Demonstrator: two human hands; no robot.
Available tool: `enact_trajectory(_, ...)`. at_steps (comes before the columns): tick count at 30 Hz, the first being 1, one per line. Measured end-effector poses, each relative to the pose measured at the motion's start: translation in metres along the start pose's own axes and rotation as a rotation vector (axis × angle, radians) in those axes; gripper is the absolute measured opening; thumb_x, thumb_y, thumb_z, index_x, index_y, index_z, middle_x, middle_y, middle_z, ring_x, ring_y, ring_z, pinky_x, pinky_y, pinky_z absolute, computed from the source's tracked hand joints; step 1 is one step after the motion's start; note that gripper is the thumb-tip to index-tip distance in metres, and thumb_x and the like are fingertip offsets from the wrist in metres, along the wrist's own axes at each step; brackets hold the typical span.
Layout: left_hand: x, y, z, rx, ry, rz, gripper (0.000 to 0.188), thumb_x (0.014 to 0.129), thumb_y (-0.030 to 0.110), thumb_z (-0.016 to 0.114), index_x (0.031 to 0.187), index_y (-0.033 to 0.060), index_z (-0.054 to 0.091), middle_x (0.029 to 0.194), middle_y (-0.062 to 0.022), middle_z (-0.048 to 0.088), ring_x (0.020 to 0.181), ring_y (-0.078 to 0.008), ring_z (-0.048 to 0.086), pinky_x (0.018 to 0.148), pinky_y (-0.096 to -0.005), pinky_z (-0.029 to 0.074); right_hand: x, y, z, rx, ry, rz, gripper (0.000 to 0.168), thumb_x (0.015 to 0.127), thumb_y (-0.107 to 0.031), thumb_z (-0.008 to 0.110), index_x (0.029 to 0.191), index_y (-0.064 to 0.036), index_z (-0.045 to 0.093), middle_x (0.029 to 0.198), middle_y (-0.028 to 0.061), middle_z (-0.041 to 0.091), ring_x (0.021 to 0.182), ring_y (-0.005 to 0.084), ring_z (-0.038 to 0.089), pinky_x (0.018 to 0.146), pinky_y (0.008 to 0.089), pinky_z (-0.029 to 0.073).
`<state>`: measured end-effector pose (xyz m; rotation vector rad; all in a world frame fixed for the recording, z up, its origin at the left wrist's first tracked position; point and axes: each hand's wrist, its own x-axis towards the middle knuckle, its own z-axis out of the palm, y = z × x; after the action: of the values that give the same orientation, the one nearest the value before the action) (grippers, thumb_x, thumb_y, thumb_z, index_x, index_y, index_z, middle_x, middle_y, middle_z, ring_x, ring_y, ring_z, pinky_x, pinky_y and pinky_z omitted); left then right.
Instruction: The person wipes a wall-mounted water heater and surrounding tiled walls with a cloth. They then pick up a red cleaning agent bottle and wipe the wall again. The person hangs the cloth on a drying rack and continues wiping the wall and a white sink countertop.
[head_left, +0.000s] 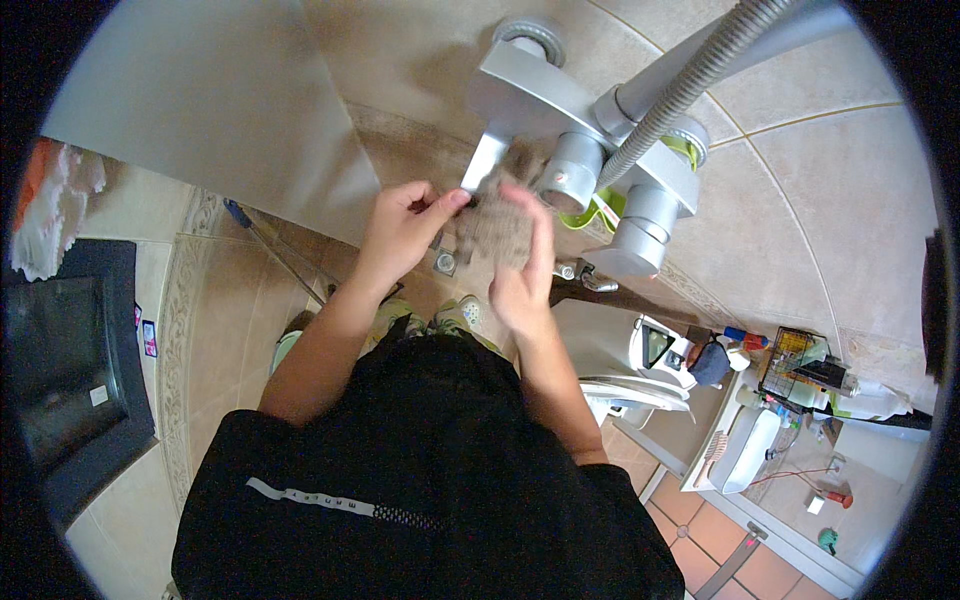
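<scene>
A blurred, grey-brown cloth (495, 225) hangs between my two hands, below a silver wall-mounted shower mixer (555, 90). My left hand (405, 225) has thumb and fingers pinched together at the cloth's upper left edge, beside the mixer's flat silver spout (485, 161). What lies in that pinch is too small to tell. My right hand (529, 262) is at the cloth's right side, its fingers raised along it and blurred; part of its grip is hidden. The mixer's round knob (574, 172) is just right of the cloth, and a ribbed metal hose (690, 90) runs up from the mixer.
A green holder (604, 210) sits behind the mixer. A floor drain (445, 261) lies near my feet. A pole with a blue end (238, 213) leans at left. A toilet (600, 337), a washbasin (746, 450) and a wire basket (787, 364) stand at right.
</scene>
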<state>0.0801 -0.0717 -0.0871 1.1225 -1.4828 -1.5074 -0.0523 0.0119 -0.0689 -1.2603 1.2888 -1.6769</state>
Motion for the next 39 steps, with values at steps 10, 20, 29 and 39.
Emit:
enact_trajectory(10, 0.003, 0.003, 0.0, 0.004, 0.002, -0.015, 0.042, 0.082, 0.034, 0.071, 0.058, 0.0045, 0.053, 0.055, 0.0064, 0.043, 0.054, -0.0036, 0.035, 0.046, -0.0231, 0.027, -0.002, -0.003, -0.009, -0.1, -0.11, -0.011, 0.057, 0.072, 0.008, 0.033, 0.128, 0.002, 0.042, 0.121, 0.0156, 0.053, 0.112, 0.023, 0.053, 0.097, 0.0355, 0.042)
enact_trajectory(20, 0.007, 0.0, -0.003, -0.006, -0.001, 0.008, 0.042, 0.08, 0.037, 0.073, 0.06, 0.0049, 0.055, 0.054, 0.0058, 0.045, 0.054, -0.0038, 0.037, 0.046, -0.0232, 0.029, -0.003, -0.002, -0.01, -0.185, -0.142, -0.088, 0.057, 0.072, 0.01, 0.035, 0.128, 0.001, 0.043, 0.121, 0.0165, 0.054, 0.113, 0.0242, 0.054, 0.099, 0.0359, 0.04)
enact_trajectory(29, 0.007, -0.002, -0.004, 0.026, -0.032, 0.012, 0.041, 0.082, 0.037, 0.071, 0.062, 0.0051, 0.056, 0.054, 0.0054, 0.046, 0.051, -0.0037, 0.037, 0.045, -0.0225, 0.028, -0.022, 0.007, -0.014, -0.177, -0.181, -0.032, 0.054, 0.068, 0.007, 0.037, 0.12, 0.002, 0.05, 0.108, 0.016, 0.061, 0.102, 0.0243, 0.061, 0.092, 0.0339, 0.046)
enact_trajectory(39, -0.058, 0.007, -0.015, -0.652, -0.359, -0.312, 0.03, 0.087, 0.022, 0.064, 0.107, -0.0004, 0.059, 0.092, -0.0024, 0.063, 0.087, -0.0096, 0.056, 0.08, -0.0257, 0.045, -0.05, -0.004, -0.004, -0.209, -0.036, -0.03, 0.043, 0.071, 0.0, 0.065, 0.111, 0.0, 0.048, 0.099, 0.0103, 0.058, 0.091, 0.0147, 0.056, 0.083, 0.0288, 0.045)
